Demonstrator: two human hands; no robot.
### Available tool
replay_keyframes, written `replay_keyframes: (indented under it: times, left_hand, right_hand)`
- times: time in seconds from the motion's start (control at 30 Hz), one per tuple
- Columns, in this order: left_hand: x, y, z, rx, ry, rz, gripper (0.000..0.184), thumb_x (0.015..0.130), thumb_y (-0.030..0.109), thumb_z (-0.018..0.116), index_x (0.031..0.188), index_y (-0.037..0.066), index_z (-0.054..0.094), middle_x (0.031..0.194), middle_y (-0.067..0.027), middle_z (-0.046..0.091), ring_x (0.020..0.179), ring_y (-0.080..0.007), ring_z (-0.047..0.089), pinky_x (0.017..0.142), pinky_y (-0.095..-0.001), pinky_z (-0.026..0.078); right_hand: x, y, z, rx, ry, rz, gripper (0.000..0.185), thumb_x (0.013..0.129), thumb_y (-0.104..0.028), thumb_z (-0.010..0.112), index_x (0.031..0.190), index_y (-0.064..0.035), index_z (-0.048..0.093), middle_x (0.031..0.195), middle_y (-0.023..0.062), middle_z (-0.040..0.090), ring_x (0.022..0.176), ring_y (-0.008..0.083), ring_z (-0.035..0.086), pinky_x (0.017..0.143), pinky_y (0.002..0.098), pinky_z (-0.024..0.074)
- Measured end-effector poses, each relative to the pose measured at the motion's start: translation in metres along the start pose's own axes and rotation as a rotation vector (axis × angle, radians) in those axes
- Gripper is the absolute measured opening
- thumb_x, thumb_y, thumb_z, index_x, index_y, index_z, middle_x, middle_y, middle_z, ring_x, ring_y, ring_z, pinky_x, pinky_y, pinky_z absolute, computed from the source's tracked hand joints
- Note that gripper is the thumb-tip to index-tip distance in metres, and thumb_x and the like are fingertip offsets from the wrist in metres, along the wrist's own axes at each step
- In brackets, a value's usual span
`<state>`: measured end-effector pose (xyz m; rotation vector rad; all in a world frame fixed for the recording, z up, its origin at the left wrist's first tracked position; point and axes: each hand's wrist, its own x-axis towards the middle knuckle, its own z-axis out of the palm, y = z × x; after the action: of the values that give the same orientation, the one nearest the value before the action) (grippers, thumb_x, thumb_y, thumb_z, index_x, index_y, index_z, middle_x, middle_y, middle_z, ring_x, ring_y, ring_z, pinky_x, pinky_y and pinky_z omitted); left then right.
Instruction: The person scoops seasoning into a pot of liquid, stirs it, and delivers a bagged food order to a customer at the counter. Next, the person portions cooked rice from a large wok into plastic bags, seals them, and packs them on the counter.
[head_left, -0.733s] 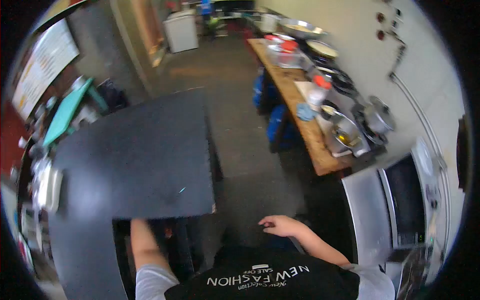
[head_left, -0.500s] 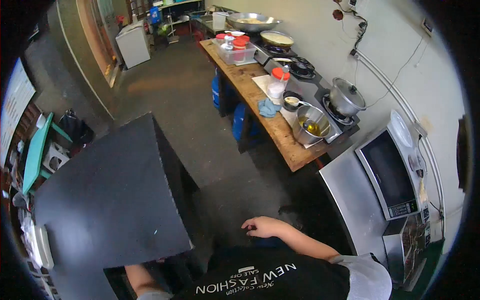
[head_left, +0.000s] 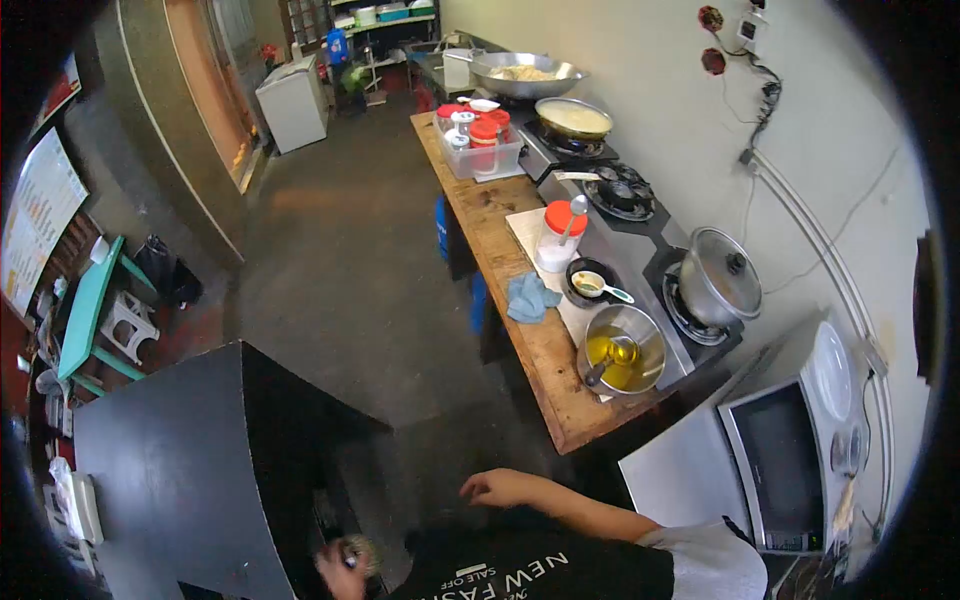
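Observation:
My left hand (head_left: 342,572) is low in the view beside the dark table (head_left: 170,460), its fingers curled at a small, round, mottled object (head_left: 360,555) too blurred to name. My right hand (head_left: 488,488) hangs over the dark floor in front of my black shirt, fingers loosely bent and nothing visible in them. On the wooden counter ahead stand a steel pot (head_left: 650,375) with yellow liquid and a ladle, a red-lidded jar (head_left: 553,250), a blue cloth (head_left: 533,298) and a small black bowl (head_left: 578,293) with a strainer.
Gas burners (head_left: 620,192) line the wall, with a lidded pot (head_left: 715,275), a pan (head_left: 573,118) and a wok (head_left: 525,75). A microwave (head_left: 785,465) is at the right. Left are a green bench (head_left: 88,305) and a white stool (head_left: 128,325); a white appliance (head_left: 293,105) stands at the back.
The view has swung toward the counter, and the dark table has shifted lower left. My left hand has come into sight from beneath the table, with the round object at its fingers.

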<state>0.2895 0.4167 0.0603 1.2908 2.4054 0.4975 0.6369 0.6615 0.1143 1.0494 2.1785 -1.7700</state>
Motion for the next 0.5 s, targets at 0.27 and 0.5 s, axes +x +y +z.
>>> replay_keyframes:
  times: [0.27,0.5]
  left_hand:
    - [0.1,0.252,0.021,-0.106,-0.023,0.431,0.056,0.068,0.029,0.078,0.117,0.012,0.056,0.122,-0.0209,0.046,0.113,-0.0405,0.045,0.095,-0.0462,0.038]
    - [0.24,0.428,-0.034,-0.166,-0.24,0.886,0.066,0.071,0.032,0.076,0.129,0.015,0.05,0.131,-0.0186,0.043,0.117,-0.0371,0.045,0.098,-0.0446,0.039]
  right_hand:
    - [0.058,0.0,-0.068,0.643,0.147,0.228,0.048,0.089,-0.033,0.06,0.131,-0.0127,0.048,0.119,0.0094,0.058,0.108,0.0221,0.055,0.088,0.0381,0.0468]
    - [0.084,-0.025,-0.192,1.406,0.282,-0.209,0.059,0.093,-0.049,0.038,0.137,-0.0096,0.04,0.131,0.0117,0.051,0.12,0.0286,0.05,0.099,0.0451,0.0409]
